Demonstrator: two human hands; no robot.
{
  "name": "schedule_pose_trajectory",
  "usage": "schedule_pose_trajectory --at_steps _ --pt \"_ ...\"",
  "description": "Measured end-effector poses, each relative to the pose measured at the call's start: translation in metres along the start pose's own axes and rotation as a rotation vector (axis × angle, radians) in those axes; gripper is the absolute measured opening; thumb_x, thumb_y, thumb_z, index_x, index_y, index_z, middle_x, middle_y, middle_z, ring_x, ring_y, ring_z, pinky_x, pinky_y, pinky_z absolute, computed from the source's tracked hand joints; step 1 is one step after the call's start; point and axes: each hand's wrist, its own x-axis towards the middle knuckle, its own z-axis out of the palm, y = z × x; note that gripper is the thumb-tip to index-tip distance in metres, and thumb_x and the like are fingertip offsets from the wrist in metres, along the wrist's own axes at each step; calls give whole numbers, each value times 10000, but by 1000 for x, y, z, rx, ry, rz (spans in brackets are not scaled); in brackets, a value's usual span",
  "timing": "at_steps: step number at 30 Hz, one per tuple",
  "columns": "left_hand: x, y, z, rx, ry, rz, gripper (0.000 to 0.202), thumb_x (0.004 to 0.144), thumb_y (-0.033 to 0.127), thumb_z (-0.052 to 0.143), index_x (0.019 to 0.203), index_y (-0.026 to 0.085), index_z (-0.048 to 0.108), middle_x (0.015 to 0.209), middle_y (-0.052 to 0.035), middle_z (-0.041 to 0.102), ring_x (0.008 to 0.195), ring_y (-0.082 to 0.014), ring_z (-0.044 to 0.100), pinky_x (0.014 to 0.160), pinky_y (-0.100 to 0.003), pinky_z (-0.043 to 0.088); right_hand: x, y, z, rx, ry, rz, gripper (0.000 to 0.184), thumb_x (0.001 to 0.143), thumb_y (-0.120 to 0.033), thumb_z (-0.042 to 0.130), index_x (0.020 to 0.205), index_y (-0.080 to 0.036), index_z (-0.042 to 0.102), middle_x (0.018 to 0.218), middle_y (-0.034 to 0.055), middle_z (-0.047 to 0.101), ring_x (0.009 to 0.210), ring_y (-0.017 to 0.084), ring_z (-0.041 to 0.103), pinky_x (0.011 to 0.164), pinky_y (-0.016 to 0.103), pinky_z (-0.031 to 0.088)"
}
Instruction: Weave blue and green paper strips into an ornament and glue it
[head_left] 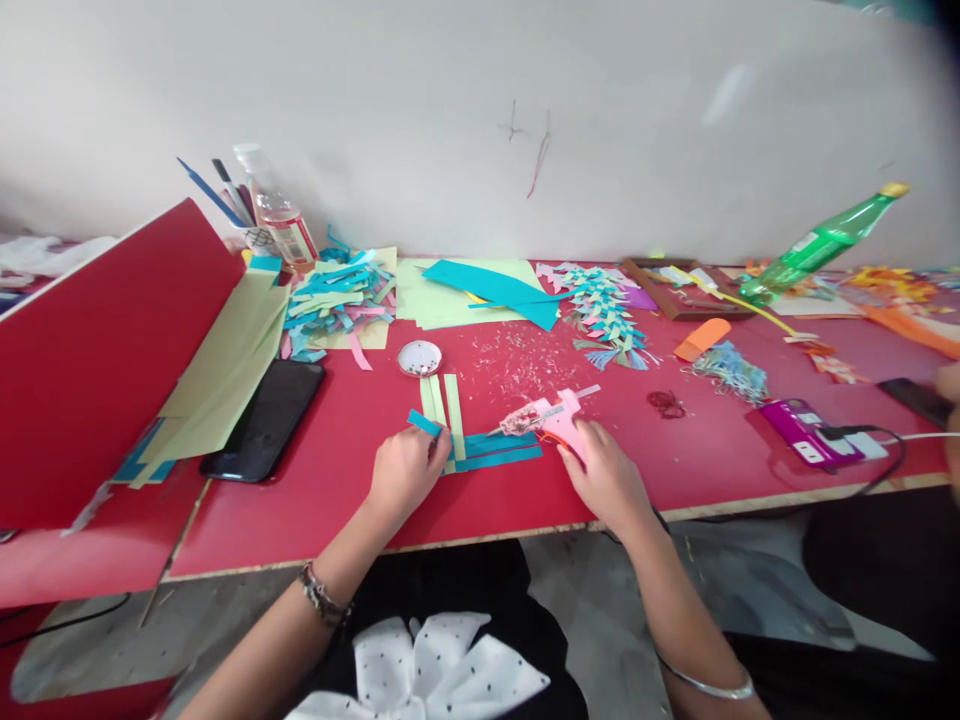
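While left hand holds strip, dish beyond

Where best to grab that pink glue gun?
Take the glue gun by its pink handle, from the near right, as the right hand does: its nozzle points left at the paper strips, away from that grip. The left hand pinches a blue strip.

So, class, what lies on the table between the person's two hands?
In the head view, teal paper strips crossing pale green strips lie flat between the left hand, pinching a short teal piece, and the right hand, holding a glue gun.
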Motion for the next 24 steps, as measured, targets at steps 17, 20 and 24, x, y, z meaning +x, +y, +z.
schedule_pose_trajectory --at_steps 17,20,24 --pt "1 -1 1 -23 9 -10 420 854 363 282 597 156 542 584 -49 599 515 -137 542 452 -214 239 -5 22 -11 -21 16 83 356 828 -285 326 1128 -129 434 1013 140 548 946 255 525 650 323 464" --pt "1 -1 1 -28 -2 -11 420 855 358 279 598 155 542 597 -52 606 518 -136 543 454 -214 238 -6 26 -12 -44 15 94 351 826 -279 330 1118 -120 443 1008 143 545 933 257 529 631 319 464" --pt "1 -1 1 -25 5 -4 419 853 361 278 593 155 534 576 -50 591 509 -136 534 450 -214 227 -7 31 -12 -50 32 86 352 828 -289 332 1118 -123 444 1000 142 549 899 254 536 628 325 462"
